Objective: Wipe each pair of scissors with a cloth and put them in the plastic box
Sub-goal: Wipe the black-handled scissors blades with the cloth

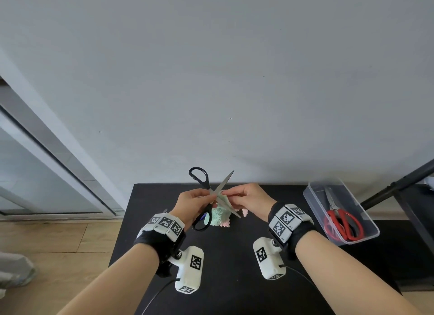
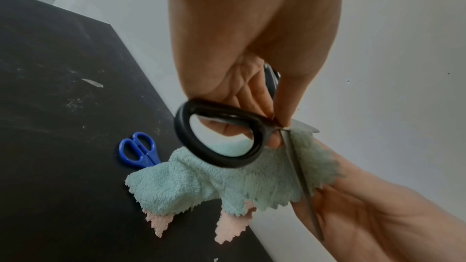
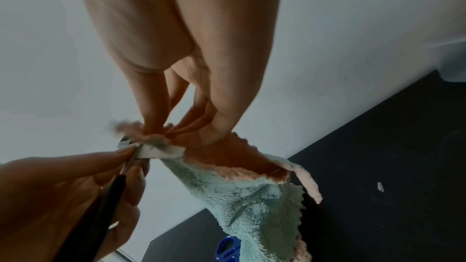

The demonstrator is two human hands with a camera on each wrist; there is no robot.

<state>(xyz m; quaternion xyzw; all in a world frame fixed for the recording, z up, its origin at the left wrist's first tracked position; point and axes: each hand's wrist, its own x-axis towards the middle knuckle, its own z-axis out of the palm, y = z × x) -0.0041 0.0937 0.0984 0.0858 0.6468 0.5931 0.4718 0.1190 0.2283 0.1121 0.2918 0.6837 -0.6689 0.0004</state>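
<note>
Black-handled scissors (image 1: 206,192), blades spread wide apart, are being held up over the far middle of the surface (image 1: 234,256), which is black and standing against a pale grey wall (image 1: 211,68), with wood flooring (image 1: 58,239) at your 9 o'clock. At your 2 o'clock a clear plastic box (image 1: 312,192) is sitting on the surface's right edge, holding red-handled scissors (image 1: 342,223).

Only the wrist views are showing you the blue-handled scissors (image 2: 138,149) lying on the surface beneath the cloth (image 2: 189,182); the head view is hiding them behind your hands. The plastic box's contents are showing only from the head.

Your left hand (image 1: 195,202) is gripping the black-handled scissors near the pivot, its fingers (image 2: 254,95) curled round the shank, one handle loop pointing to 12 o'clock and the other hanging toward you. Your right hand (image 1: 249,197) is pinching the mint-and-pink cloth round one blade just beside the pivot, fingers (image 3: 151,107) pressed together on the fabric, the rest of the cloth dangling toward the surface.
</note>
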